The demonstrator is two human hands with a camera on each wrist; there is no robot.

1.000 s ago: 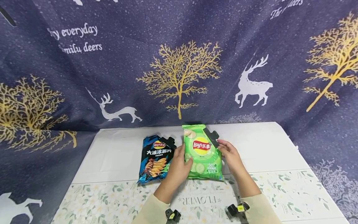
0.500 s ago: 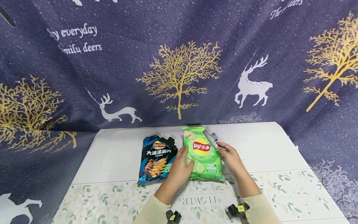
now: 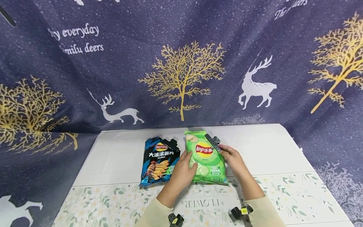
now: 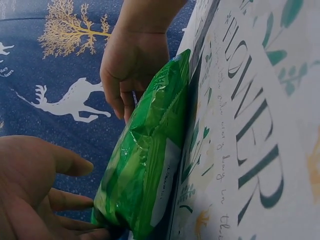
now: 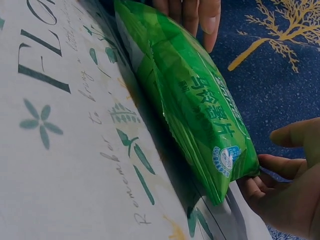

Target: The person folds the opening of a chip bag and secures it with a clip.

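A green Lay's chip bag (image 3: 202,160) lies on the table between both hands, a black bag clip (image 3: 212,142) gripping its upper right corner. My left hand (image 3: 182,171) rests along its left edge, fingers fairly straight; in the left wrist view, the fingertips (image 4: 82,202) meet the bag's side while the thumb stands apart. My right hand (image 3: 233,159) touches the right edge near the clip. In the right wrist view, its fingers (image 5: 282,165) lie against the bag's side, thumb raised off it. Left of it lies a blue-black Lay's bag (image 3: 157,160), partly behind the left hand.
Another black clip (image 3: 170,144) sits on the blue-black bag's upper right corner. The white table (image 3: 119,154) has a floral-printed front part with "FLOWER" lettering. A dark blue cloth (image 3: 181,78) with trees and deer hangs behind the table.
The green bag has slid slightly toward me, its top edge and clip now lower in the head view. Both hands stay at its sides, the left shifted slightly right.
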